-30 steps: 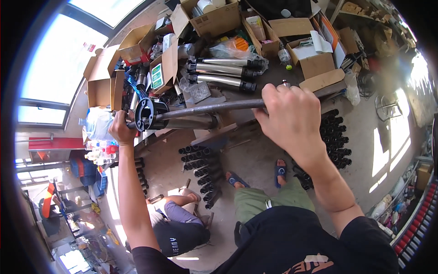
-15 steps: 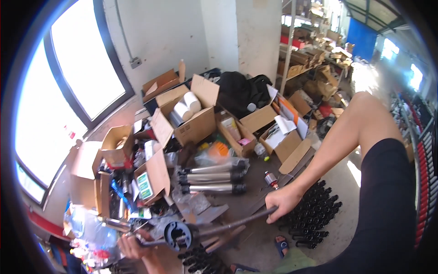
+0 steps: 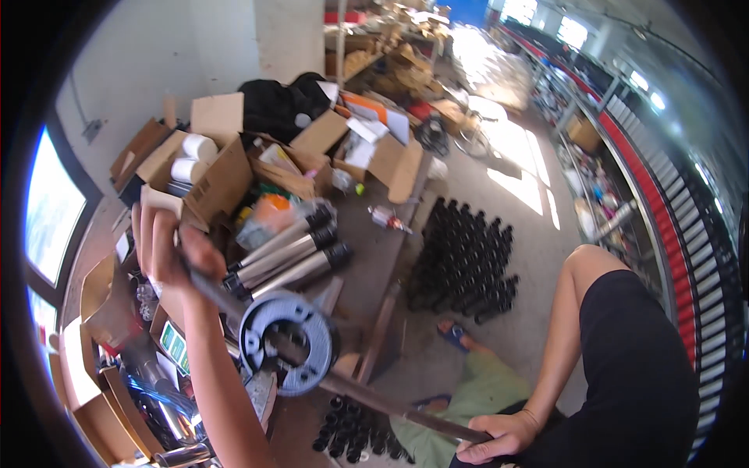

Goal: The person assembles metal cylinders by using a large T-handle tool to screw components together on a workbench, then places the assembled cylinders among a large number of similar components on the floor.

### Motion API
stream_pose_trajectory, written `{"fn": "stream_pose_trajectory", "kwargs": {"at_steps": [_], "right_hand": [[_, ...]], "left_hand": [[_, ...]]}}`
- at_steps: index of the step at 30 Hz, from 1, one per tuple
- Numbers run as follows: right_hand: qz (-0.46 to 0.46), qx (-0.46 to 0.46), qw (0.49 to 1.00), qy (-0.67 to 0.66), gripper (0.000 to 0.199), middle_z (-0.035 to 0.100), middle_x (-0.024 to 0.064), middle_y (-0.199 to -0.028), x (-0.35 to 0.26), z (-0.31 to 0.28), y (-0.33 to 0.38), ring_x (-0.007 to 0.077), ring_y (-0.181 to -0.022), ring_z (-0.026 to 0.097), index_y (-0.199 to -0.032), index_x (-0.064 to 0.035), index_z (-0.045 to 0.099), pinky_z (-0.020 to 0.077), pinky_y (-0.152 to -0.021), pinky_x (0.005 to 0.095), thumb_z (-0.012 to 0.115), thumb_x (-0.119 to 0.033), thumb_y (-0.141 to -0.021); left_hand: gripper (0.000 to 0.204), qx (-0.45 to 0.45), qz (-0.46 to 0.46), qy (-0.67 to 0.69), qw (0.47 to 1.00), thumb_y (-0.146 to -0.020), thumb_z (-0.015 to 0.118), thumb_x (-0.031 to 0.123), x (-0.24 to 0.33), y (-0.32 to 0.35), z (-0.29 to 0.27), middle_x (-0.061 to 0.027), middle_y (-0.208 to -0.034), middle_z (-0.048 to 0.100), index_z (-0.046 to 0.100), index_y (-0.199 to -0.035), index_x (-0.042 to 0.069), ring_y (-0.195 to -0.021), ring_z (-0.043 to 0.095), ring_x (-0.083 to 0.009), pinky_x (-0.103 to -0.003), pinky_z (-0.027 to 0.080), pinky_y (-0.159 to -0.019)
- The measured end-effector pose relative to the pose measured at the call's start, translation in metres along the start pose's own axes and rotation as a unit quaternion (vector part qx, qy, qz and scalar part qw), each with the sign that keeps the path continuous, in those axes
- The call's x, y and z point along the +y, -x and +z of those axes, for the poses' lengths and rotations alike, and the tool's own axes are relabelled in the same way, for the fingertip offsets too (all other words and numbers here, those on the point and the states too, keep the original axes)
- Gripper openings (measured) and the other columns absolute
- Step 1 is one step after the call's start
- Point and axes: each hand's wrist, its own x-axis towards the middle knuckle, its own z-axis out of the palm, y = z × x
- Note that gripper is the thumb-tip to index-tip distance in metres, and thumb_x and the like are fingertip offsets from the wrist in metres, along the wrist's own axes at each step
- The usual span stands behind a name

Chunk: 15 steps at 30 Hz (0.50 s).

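Observation:
A two-handled die stock (image 3: 286, 343) with a round grey-blue head is tilted across the front of me, its long bars running from upper left to lower right. My left hand (image 3: 168, 246), slightly blurred, is around the upper left bar, with the thumb over it. At the lower right, my right hand (image 3: 499, 437) is closed around the end of the other bar. The workpiece under the die head, if any, is hidden. Just beyond the head, several metal tubes (image 3: 289, 253) with black ends lie side by side on the dark workbench (image 3: 367, 261).
Open cardboard boxes (image 3: 222, 183) crowd the bench's far and left parts. A small red-and-silver part (image 3: 388, 219) lies near its right edge. Rows of black cylindrical parts (image 3: 464, 261) stand on the floor to the right; more black parts (image 3: 355, 429) are below the die stock.
The die stock has turned clockwise: my left hand has swung up and forward with its bar, while my right hand has come down toward me. The view has shifted to the right.

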Motion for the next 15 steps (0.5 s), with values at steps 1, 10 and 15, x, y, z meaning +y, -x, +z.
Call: {"fn": "stream_pose_trajectory", "kwargs": {"at_steps": [1,10,15], "right_hand": [[-0.012,0.036,0.999,-0.006,0.041,0.041,-0.0038,-0.064,0.013,0.021,-0.006,0.0087,-0.061,0.039,-0.074,-0.0055,0.050,0.0337,-0.061,0.0276,0.047,-0.031,-0.106],[-0.087,0.146,0.982,-0.077,0.038,0.045,0.0004,-0.063,0.018,0.100,-0.072,0.0111,-0.062,0.044,-0.073,-0.0048,0.051,0.0348,-0.059,0.0300,0.052,-0.030,-0.101],[-0.276,0.131,0.952,0.002,0.031,0.050,0.0026,-0.087,0.035,0.076,-0.096,0.0109,-0.080,0.049,-0.103,-0.0034,0.053,0.0420,-0.072,0.0283,0.052,-0.034,-0.102]], "left_hand": [[0.024,-0.021,0.016,0.051,0.998,-0.080,0.052,0.017,0.004,-0.007,0.011,-0.0160,-0.065,0.041,0.047,-0.067,-0.002,-0.060,0.046,-0.0329,-0.040,0.039,-0.056],[0.050,-0.246,-0.064,-0.047,0.966,-0.074,0.067,0.012,0.024,-0.021,0.019,-0.0196,-0.103,0.056,0.056,-0.121,0.001,-0.096,0.055,-0.0384,-0.047,0.045,-0.083],[0.065,-0.331,-0.543,-0.097,0.766,-0.091,0.065,0.032,0.121,0.076,-0.099,-0.0294,-0.138,0.045,0.040,-0.139,-0.005,-0.127,0.044,-0.0445,-0.048,0.034,-0.109]]}}
